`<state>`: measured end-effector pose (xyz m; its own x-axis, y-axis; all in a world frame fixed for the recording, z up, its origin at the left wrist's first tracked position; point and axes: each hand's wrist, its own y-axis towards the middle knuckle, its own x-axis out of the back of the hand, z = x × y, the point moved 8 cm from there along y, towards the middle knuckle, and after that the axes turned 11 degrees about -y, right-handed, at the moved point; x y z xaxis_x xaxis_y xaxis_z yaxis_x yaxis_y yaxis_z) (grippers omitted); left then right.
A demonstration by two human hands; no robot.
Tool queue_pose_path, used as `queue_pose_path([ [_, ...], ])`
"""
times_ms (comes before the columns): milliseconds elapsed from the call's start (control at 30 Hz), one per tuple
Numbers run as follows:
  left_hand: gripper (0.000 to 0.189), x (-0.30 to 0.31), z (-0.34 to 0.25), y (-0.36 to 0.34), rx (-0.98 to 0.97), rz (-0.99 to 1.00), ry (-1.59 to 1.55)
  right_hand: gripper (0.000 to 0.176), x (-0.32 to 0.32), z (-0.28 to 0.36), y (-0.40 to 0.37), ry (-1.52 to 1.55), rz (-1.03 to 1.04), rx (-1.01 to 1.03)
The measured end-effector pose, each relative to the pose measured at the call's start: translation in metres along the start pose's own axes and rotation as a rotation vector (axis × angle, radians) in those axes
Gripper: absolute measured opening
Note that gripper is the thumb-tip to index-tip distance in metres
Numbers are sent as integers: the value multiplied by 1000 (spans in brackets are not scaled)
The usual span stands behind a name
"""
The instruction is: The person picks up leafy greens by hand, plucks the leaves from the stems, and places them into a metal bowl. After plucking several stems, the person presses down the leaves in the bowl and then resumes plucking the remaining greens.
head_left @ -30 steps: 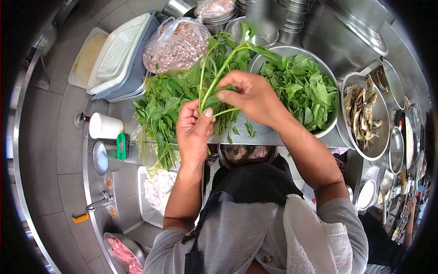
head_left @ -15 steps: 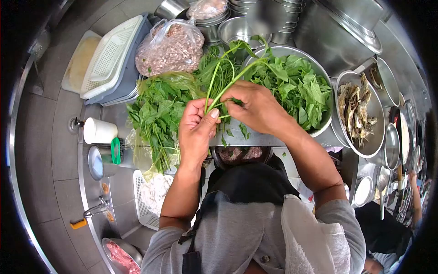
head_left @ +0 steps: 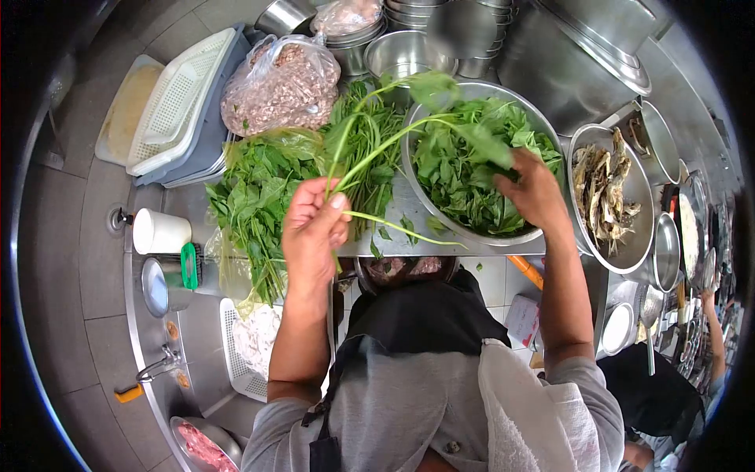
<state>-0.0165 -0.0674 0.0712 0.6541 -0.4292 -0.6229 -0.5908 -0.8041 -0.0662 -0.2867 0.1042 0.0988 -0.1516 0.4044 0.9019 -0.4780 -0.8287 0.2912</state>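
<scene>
My left hand (head_left: 316,232) is closed around a few green leafy stems (head_left: 368,160), which fan upward and to the right, one thin stem sticking out low. My right hand (head_left: 539,193) is over the right side of a large metal bowl (head_left: 409,185) full of loose green leaves (head_left: 464,173). Its thumb and fingers look apart, with a blurred leaf beside the fingertips. Left of the bowl, a bunch of leafy greens (head_left: 263,185) lies partly on a yellowish plastic bag. More stems (head_left: 366,141) lie between that bunch and the bowl.
A bag of minced meat (head_left: 279,86) stands behind the greens, beside stacked baskets (head_left: 181,94). At right is a bowl of dried fish (head_left: 605,189). A sink (head_left: 216,338) with a tap (head_left: 161,362) lies at left. Another person's arm (head_left: 714,334) shows at far right.
My right hand has left the stems beside my left hand and moved right, over the bowl. My left hand keeps the stems and has shifted slightly left in view.
</scene>
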Motion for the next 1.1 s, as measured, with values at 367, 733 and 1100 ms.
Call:
queue_pose_path([
  [367, 17, -1, -9, -7, -6, 59, -92, 20, 73, 92, 42, 16, -461, 433],
  [733, 16, 8, -11, -15, -16, 67, -51, 14, 40, 109, 49, 51, -347, 587],
  [1100, 18, 2, 3, -8, 0, -2, -39, 14, 19, 35, 45, 851, -87, -120],
])
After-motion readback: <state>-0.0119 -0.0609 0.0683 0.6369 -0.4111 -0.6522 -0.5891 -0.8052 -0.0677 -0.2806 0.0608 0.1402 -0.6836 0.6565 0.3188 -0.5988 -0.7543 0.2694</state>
